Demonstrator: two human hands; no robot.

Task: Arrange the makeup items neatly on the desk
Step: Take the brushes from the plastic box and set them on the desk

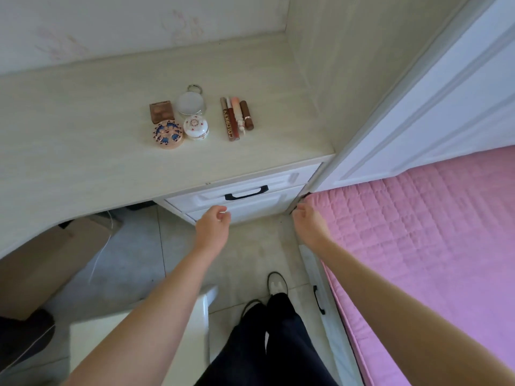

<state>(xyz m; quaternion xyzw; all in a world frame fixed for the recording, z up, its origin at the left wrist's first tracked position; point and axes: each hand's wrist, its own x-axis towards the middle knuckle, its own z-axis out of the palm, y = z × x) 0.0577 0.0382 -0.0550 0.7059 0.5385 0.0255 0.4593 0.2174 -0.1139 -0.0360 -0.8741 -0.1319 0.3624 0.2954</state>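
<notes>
On the pale desk (83,140) the makeup sits in two groups. At left, a brown square palette (161,111), a clear round jar with a white lid (191,103), a pink-gold compact with blue pattern (168,134) and a white floral round box (196,127) form a tight block. To their right several tubes lie side by side: a brown lip gloss (230,119), a peach tube (238,114) and a brown lipstick (246,115). My left hand (213,222) and my right hand (308,218) hang below the desk's front edge, fingers loosely curled, holding nothing.
White drawers with a black handle (246,192) sit under the desk's right end. A bed with a pink quilt (418,232) is at right, a white door (432,107) above it. A white stool (139,330) and a cardboard box (47,260) stand on the tiled floor.
</notes>
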